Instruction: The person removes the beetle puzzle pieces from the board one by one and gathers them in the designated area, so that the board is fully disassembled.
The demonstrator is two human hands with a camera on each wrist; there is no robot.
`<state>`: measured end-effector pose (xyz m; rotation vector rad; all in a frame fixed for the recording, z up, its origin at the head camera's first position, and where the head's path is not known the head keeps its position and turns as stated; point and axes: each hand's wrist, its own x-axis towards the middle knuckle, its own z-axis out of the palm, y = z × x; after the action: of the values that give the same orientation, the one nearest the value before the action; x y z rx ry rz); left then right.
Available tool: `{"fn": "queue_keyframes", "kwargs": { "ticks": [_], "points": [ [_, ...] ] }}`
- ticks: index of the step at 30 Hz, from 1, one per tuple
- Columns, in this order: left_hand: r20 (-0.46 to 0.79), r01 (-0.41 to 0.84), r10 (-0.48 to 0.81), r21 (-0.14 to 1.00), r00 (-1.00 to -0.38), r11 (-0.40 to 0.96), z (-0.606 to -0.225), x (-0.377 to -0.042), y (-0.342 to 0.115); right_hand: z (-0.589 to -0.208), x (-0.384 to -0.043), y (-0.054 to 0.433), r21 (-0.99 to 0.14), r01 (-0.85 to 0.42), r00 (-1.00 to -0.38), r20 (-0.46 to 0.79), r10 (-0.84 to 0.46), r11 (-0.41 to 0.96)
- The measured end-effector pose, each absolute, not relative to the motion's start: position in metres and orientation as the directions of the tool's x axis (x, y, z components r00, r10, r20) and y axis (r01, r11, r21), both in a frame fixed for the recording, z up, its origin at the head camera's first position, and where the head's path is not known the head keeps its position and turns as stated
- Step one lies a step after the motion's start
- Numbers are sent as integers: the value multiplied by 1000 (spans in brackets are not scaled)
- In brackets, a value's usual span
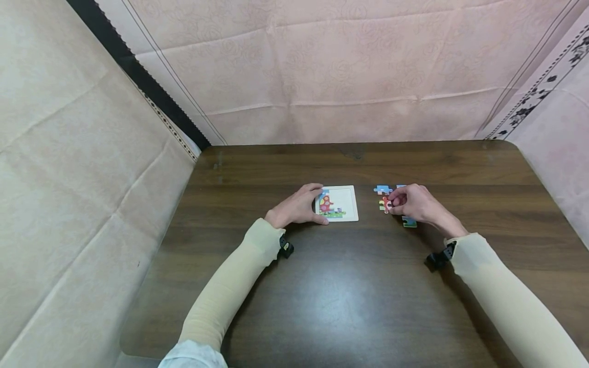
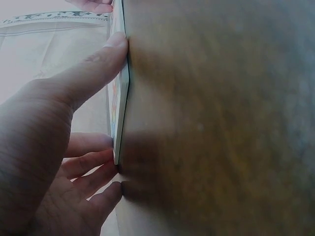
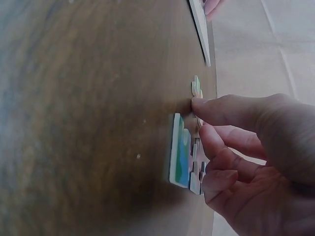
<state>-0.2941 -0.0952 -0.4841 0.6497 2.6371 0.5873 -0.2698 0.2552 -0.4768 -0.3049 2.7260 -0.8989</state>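
A white-framed jigsaw puzzle board (image 1: 348, 204) lies on the table, partly filled with colourful pieces along its left and near sides. My left hand (image 1: 300, 205) holds its left end, thumb at the near edge and fingers around the far left corner. The left wrist view shows the thumb (image 2: 101, 61) against the board's side. To the right of the board, my right hand (image 1: 417, 204) pinches a red and white puzzle piece (image 1: 385, 205) between thumb and fingertips, low over the table. Its other fingers are curled.
Around the right hand lie loose pieces: a blue one (image 1: 382, 189) beyond and a blue-green one (image 1: 409, 222) nearer. Other pieces are partly hidden by the fingers. The brown wooden table (image 1: 331, 296) meets hanging pale cloth (image 1: 349, 76) at its far edge.
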Motion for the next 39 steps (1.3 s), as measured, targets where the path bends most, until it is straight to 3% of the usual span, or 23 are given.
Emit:
{"fn": "queue_keyframes", "kwargs": {
  "ticks": [14, 25, 39],
  "points": [
    [-238, 361, 508, 466, -828, 808, -485, -294, -96, -471, -265, 251, -608, -102, -956, -160, -247, 787],
    [-233, 371, 511, 456, -828, 809, -486, -294, -95, -469, -258, 223, -599, -239, -946, -35, -323, 765],
    [-235, 371, 511, 456, -827, 809, -486, -296, -96, -478, -261, 174, -633, -296, -914, -28, -404, 715]
  ]
}}
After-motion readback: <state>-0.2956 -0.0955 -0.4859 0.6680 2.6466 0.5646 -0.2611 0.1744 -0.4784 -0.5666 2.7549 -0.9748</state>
